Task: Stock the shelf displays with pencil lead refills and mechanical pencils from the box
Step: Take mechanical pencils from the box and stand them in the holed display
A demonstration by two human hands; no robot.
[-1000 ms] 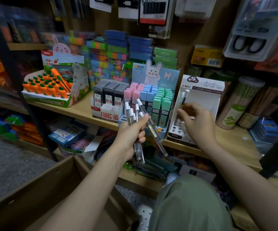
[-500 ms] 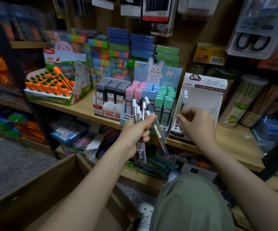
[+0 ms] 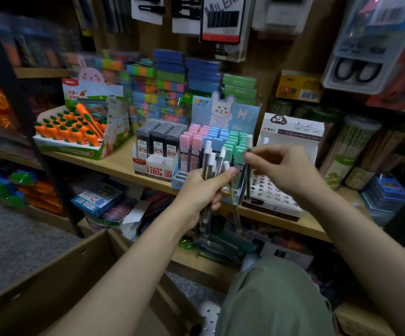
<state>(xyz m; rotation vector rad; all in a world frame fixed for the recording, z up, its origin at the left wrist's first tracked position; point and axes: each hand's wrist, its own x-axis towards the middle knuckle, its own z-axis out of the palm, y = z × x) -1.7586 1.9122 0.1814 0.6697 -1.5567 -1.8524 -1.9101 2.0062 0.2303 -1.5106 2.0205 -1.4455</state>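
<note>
A person's left hand grips a bundle of mechanical pencils before a wooden shelf. The right hand pinches one pencil upright above the white holed display stand at right. Best lowered tip-first, straight into an open hole.

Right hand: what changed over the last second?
The right hand left the white display box, where it had been seating a mechanical pencil, and moved left to the bundle of mechanical pencils, now pinching one pencil. The left hand kept gripping the bundle. A white-capped pencil now stands in the box.
</note>
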